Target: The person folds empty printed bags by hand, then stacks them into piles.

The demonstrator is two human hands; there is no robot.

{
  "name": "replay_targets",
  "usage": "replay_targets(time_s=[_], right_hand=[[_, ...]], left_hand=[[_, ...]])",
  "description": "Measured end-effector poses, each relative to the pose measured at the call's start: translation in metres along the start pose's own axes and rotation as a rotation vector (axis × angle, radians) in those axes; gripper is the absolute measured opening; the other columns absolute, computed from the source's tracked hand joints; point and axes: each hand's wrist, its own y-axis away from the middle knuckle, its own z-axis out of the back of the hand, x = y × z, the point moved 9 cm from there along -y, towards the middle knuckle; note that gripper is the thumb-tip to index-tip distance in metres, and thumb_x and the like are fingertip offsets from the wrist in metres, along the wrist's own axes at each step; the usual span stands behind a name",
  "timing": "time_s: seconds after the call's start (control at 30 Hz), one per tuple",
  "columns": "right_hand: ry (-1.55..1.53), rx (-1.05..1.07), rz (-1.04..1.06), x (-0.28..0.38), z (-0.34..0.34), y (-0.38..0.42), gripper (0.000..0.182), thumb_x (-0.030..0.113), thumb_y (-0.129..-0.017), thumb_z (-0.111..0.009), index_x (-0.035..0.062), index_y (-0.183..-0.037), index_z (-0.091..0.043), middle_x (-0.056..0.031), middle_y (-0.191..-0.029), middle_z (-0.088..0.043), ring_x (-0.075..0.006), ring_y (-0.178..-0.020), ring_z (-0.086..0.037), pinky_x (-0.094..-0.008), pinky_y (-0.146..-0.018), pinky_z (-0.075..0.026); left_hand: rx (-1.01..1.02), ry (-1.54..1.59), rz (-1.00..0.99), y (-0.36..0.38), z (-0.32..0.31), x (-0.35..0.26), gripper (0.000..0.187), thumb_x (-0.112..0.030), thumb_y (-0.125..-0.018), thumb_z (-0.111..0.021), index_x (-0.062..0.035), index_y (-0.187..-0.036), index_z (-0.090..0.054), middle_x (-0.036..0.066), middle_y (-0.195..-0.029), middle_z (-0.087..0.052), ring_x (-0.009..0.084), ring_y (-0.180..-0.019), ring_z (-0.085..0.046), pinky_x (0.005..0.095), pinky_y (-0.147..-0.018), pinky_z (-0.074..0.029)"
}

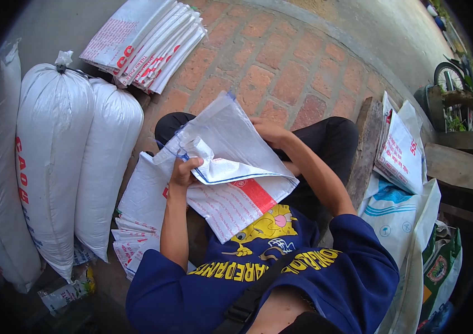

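Across my lap lies a white woven plastic sack [231, 133] with red print and a blue-stitched edge, its near layer partly folded over. My left hand [185, 171] is closed on the sack's bunched left edge, thumb on top. At the far right edge of the sack is my right hand [272, 132]. Most of its fingers are hidden behind the sheet, so their grip cannot be made out. Beside my left forearm, more flat printed sacks [143, 195] lie in a loose pile.
Tall filled white sacks [53, 150] stand at the left. A stack of folded sacks [147, 44] sits on the brick floor [281, 72] at the upper left. Right of my knee are a wooden plank [365, 145], folded sacks [400, 153] and a large white bag [395, 211].
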Motion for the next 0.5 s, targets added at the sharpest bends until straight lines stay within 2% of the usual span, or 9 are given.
replay_targets(time_s=[0.07, 0.1, 0.13, 0.2, 0.23, 0.33, 0.4, 0.47, 0.5], right_hand=[[0.373, 0.134, 0.350, 0.011, -0.010, -0.006, 0.040, 0.023, -0.091, -0.063, 0.0053, -0.126, -0.055, -0.0027, -0.107, -0.062, -0.0106, -0.090, -0.058, -0.0264, -0.078, -0.047], [0.542, 0.116, 0.380, 0.005, -0.005, -0.016, 0.042, 0.020, -0.087, -0.067, 0.0062, -0.125, -0.054, -0.0028, -0.097, -0.060, -0.0111, -0.082, -0.056, -0.0289, -0.072, -0.048], [0.541, 0.116, 0.379, 0.012, -0.018, -0.008, 0.042, 0.020, -0.087, -0.067, 0.0062, -0.125, -0.054, -0.0028, -0.097, -0.060, -0.0111, -0.082, -0.056, -0.0289, -0.072, -0.048], [0.723, -0.118, 0.530, 0.036, -0.036, 0.019, 0.050, 0.020, -0.085, -0.070, 0.0055, -0.129, -0.051, -0.0028, -0.101, -0.058, -0.0111, -0.085, -0.056, -0.0242, -0.072, -0.047], [0.799, -0.150, 0.666, 0.045, -0.047, 0.029, 0.053, 0.017, -0.082, -0.071, 0.0048, -0.129, -0.050, -0.0051, -0.094, -0.055, -0.0134, -0.080, -0.055, -0.0251, -0.067, -0.047], [0.857, -0.292, 0.881, 0.060, -0.073, 0.058, 0.053, 0.013, -0.080, -0.070, 0.0051, -0.129, -0.050, -0.0090, -0.098, -0.055, -0.0170, -0.084, -0.056, -0.0269, -0.065, -0.048], [0.803, -0.342, 0.928, 0.060, -0.074, 0.065, 0.049, 0.015, -0.079, -0.072, 0.0049, -0.124, -0.054, -0.0114, -0.100, -0.055, -0.0206, -0.089, -0.056, -0.0297, -0.067, -0.049], [1.200, -0.449, 1.287, 0.064, -0.094, 0.090, 0.044, 0.018, -0.079, -0.073, 0.0043, -0.117, -0.057, -0.0123, -0.100, -0.055, -0.0224, -0.090, -0.056, -0.0323, -0.069, -0.049], [1.243, -0.367, 1.263, 0.060, -0.098, 0.086, 0.036, 0.021, -0.082, -0.071, 0.0035, -0.111, -0.059, -0.0137, -0.100, -0.055, -0.0249, -0.086, -0.057, -0.0342, -0.071, -0.048]], left_hand=[[-0.026, -0.011, -0.027, -0.001, -0.008, -0.008, 0.067, -0.018, -0.064, -0.066, -0.0018, -0.125, -0.048, 0.006, -0.101, -0.057, 0.0183, -0.092, -0.058, 0.0289, -0.085, -0.048], [-0.046, -0.022, -0.053, -0.002, -0.012, -0.012, 0.067, -0.017, -0.063, -0.065, -0.0019, -0.126, -0.047, 0.006, -0.102, -0.057, 0.0187, -0.094, -0.058, 0.0291, -0.087, -0.047], [-0.046, -0.021, -0.052, -0.002, -0.015, -0.013, 0.067, -0.017, -0.063, -0.065, -0.0019, -0.126, -0.047, 0.006, -0.102, -0.057, 0.0187, -0.094, -0.058, 0.0291, -0.087, -0.047], [-0.082, 0.014, -0.018, -0.002, -0.015, -0.011, 0.066, -0.014, -0.063, -0.063, -0.0015, -0.127, -0.047, 0.006, -0.106, -0.056, 0.0194, -0.098, -0.057, 0.0294, -0.089, -0.046], [-0.059, 0.022, -0.040, -0.003, -0.015, -0.013, 0.063, -0.009, -0.065, -0.061, -0.0013, -0.126, -0.048, 0.007, -0.107, -0.058, 0.0199, -0.099, -0.057, 0.0303, -0.091, -0.046], [-0.046, 0.043, -0.029, -0.005, -0.021, -0.013, 0.060, -0.006, -0.066, -0.060, -0.0013, -0.125, -0.049, 0.008, -0.108, -0.060, 0.0204, -0.098, -0.058, 0.0297, -0.090, -0.046], [-0.037, 0.045, -0.031, -0.005, -0.021, -0.014, 0.056, -0.003, -0.068, -0.059, -0.0016, -0.123, -0.050, 0.008, -0.105, -0.061, 0.0197, -0.095, -0.059, 0.0284, -0.086, -0.047], [-0.005, -0.004, -0.021, -0.007, -0.019, -0.009, 0.052, -0.004, -0.069, -0.059, -0.0020, -0.120, -0.052, 0.007, -0.104, -0.061, 0.0182, -0.093, -0.059, 0.0275, -0.082, -0.048], [-0.011, -0.018, -0.031, -0.007, -0.019, -0.010, 0.048, -0.004, -0.070, -0.059, -0.0022, -0.118, -0.054, 0.006, -0.103, -0.062, 0.0169, -0.093, -0.059, 0.0273, -0.082, -0.047]])
